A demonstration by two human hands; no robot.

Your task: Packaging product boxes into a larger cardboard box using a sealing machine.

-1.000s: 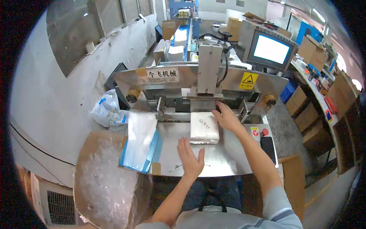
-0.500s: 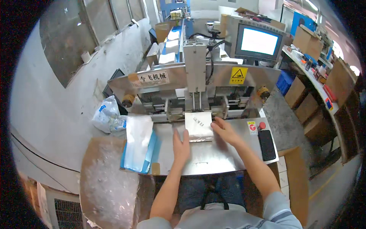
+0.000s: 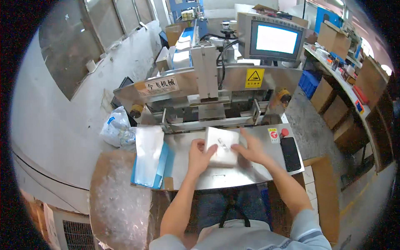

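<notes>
A flat, square white box (image 3: pixel 220 155), seemingly in clear film with dark print on top, is tilted slightly just above or on the steel worktop (image 3: pixel 216 179); I cannot tell which. My left hand (image 3: pixel 199 157) grips its left side, thumb over the top face and fingers along the edge. On the right side my right hand (image 3: pixel 253 151) holds it, thumb on top and one finger raised, slightly blurred. Just beyond the box are the machine's metal jaws (image 3: pixel 211 111) and side guides. The underside of the box is hidden.
Clear plastic bags (image 3: pixel 148 152) lie stacked in a blue carton (image 3: pixel 167 160) at left. Below them, a cardboard box (image 3: pixel 96 183) holds loose film. A red button (image 3: pixel 284 132) and black phone (image 3: pixel 290 154) sit at right, near a carton (image 3: pixel 327 187) of white boxes. A lit screen (image 3: pixel 276 39) stands behind.
The white box has come away from the machine toward me and turned slightly. Both hands have closed in on it, thumbs now on top. The machine's central jaws have shifted and look wider open.
</notes>
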